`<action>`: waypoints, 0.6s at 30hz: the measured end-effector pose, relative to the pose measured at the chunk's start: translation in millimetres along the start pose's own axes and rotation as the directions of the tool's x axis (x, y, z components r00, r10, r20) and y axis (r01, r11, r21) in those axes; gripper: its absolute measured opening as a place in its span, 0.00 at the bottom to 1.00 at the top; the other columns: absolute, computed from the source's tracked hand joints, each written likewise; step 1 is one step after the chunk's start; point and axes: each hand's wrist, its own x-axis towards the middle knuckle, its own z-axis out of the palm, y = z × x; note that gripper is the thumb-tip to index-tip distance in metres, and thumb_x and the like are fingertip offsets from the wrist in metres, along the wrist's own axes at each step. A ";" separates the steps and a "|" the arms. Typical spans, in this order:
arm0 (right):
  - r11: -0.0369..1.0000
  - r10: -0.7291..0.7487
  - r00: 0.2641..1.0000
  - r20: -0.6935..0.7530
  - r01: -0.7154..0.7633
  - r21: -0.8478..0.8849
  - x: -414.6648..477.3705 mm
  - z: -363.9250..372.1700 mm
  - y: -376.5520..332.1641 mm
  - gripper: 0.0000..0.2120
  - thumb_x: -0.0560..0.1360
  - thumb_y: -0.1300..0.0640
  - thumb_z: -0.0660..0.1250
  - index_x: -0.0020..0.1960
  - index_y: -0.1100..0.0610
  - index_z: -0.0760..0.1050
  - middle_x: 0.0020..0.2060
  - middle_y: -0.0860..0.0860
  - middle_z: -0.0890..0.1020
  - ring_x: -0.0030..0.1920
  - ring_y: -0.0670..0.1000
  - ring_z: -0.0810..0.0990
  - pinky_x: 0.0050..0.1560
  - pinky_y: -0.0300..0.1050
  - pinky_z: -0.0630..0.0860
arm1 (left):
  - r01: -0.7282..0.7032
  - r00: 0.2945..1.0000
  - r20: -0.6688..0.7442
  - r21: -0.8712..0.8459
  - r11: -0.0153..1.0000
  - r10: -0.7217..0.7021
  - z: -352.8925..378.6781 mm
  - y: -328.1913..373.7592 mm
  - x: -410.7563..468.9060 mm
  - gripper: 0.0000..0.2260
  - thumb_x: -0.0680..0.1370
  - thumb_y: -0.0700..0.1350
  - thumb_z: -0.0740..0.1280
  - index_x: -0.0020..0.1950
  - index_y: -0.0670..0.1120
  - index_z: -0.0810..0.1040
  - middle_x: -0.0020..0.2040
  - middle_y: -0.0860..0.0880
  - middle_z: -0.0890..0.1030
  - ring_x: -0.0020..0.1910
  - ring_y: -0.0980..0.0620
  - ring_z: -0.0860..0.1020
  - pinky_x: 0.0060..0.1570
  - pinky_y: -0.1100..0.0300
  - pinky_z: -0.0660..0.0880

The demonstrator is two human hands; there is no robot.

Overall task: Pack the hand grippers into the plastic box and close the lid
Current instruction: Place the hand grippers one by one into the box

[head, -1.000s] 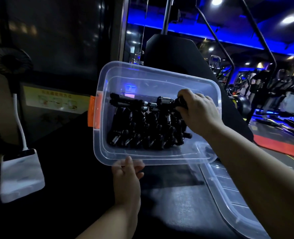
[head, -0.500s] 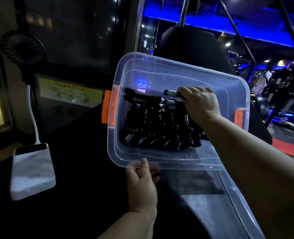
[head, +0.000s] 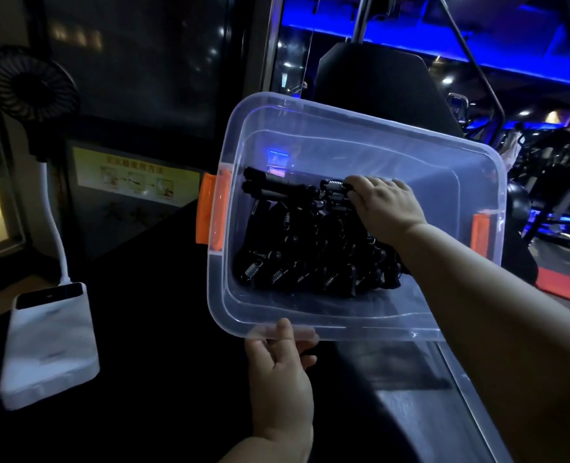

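Observation:
A clear plastic box [head: 310, 128] with orange latches [head: 210, 213] is tilted toward me, its open top facing the camera. Several black hand grippers [head: 297, 248] with metal springs lie piled inside. My left hand [head: 282, 372] grips the box's near rim from below, thumb over the edge. My right hand [head: 385, 203] reaches into the box with its fingers curled over one black hand gripper [head: 335, 187] at the top of the pile. The clear lid [head: 470, 389] lies flat under my right forearm at the lower right.
A white power bank [head: 50, 342] with a small black fan [head: 31, 85] on a white stalk stands on the dark counter at left. A dark glass panel with a yellow sign [head: 135, 178] is behind. Gym machines fill the blue-lit room at right.
The view has shifted, so the box sits more to the right. My right hand has slid further into the box, laying the hand gripper onto the pile. The left hand keeps its hold.

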 end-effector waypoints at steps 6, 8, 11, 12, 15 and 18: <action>0.995 0.022 0.999 0.038 -0.025 0.095 5.8 9.7 -4.2 0.15 0.82 0.48 0.52 0.66 0.49 0.68 0.65 0.49 0.76 0.67 0.55 0.70 0.73 0.57 0.52 | -0.017 1.000 -0.019 -0.011 1.000 0.017 1.2 -2.8 2.8 0.05 0.81 0.45 0.57 0.48 0.46 0.70 0.37 0.47 0.83 0.38 0.52 0.82 0.38 0.59 0.73; 0.991 0.023 0.999 0.034 -0.028 0.132 5.9 12.1 -4.3 0.16 0.82 0.48 0.53 0.67 0.49 0.68 0.65 0.49 0.75 0.68 0.53 0.69 0.73 0.55 0.50 | -0.021 0.999 -0.024 -0.022 1.000 0.020 1.3 -4.0 4.2 0.05 0.81 0.45 0.57 0.48 0.46 0.69 0.36 0.47 0.83 0.37 0.52 0.82 0.38 0.59 0.73; 0.980 0.029 0.999 0.021 -0.033 0.194 3.8 13.3 -1.3 0.17 0.82 0.48 0.54 0.69 0.49 0.66 0.66 0.48 0.74 0.70 0.51 0.66 0.74 0.51 0.47 | -0.024 0.999 -0.032 -0.028 0.999 0.024 1.6 -5.2 5.4 0.05 0.81 0.45 0.57 0.48 0.47 0.69 0.36 0.48 0.83 0.36 0.53 0.82 0.37 0.58 0.73; 0.979 0.030 0.999 0.017 -0.033 0.201 3.0 13.6 -0.3 0.17 0.82 0.49 0.54 0.70 0.49 0.66 0.66 0.48 0.74 0.71 0.50 0.66 0.74 0.50 0.47 | -0.027 0.999 -0.035 -0.028 0.999 0.026 2.1 -5.6 5.7 0.05 0.81 0.45 0.57 0.48 0.47 0.69 0.36 0.48 0.83 0.36 0.53 0.82 0.37 0.58 0.73; 0.987 0.011 0.999 -0.039 -0.004 0.158 0.1 16.0 0.1 0.18 0.81 0.49 0.55 0.69 0.51 0.67 0.64 0.50 0.76 0.69 0.53 0.68 0.75 0.52 0.50 | -0.033 0.999 -0.041 -0.024 0.999 0.032 2.9 -6.8 6.0 0.05 0.82 0.45 0.57 0.48 0.47 0.69 0.36 0.48 0.83 0.37 0.52 0.82 0.37 0.58 0.73; 0.996 0.005 0.993 -0.121 0.006 0.091 -5.7 16.5 -1.1 0.20 0.79 0.47 0.54 0.67 0.53 0.69 0.62 0.52 0.76 0.66 0.57 0.70 0.74 0.56 0.56 | -0.035 0.999 -0.040 -0.017 0.999 0.034 3.7 -6.7 5.8 0.04 0.82 0.45 0.56 0.48 0.47 0.69 0.36 0.48 0.83 0.37 0.52 0.82 0.37 0.59 0.73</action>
